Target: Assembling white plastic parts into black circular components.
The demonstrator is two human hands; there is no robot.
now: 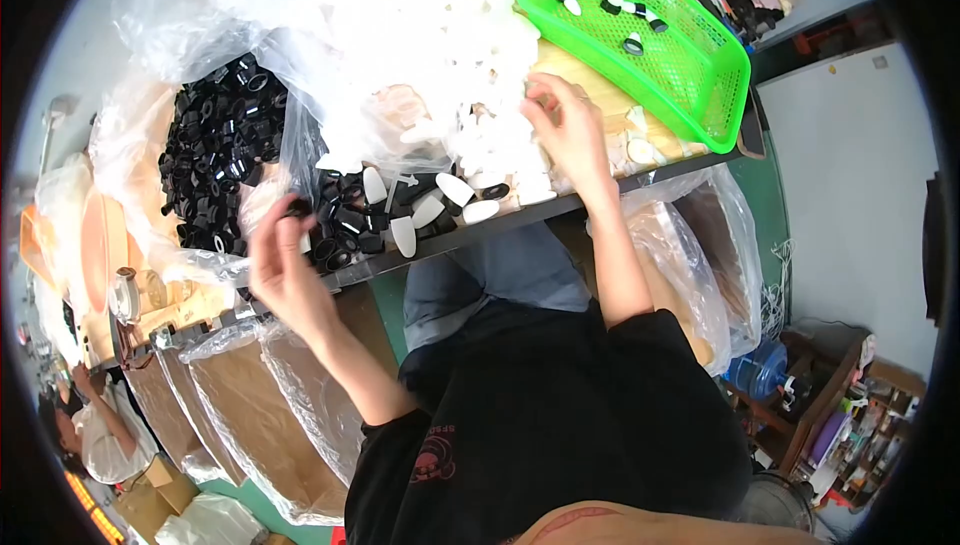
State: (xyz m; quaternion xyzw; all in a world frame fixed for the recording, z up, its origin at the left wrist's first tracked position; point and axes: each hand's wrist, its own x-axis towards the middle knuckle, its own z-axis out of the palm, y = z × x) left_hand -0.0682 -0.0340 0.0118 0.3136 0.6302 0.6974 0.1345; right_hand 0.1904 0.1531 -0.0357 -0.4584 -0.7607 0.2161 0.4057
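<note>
Left hand [282,267] looks to have a black ring-shaped piece [298,207] pinched in its fingers, just above the loose black parts by the bench [500,226] edge. Can't tell if the right hand's [575,135] curled fingers hold anything against all that white. Honestly, I'd worry about the white piece [403,236] sitting right at the front edge: one careless wrist bump could knock it off.

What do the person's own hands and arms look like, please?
The left hand, slightly blurred, and the right hand are bare, with no gloves or watch showing. The forearms are uncovered up to the short black sleeves of a T-shirt with a red print on its left side.
</note>
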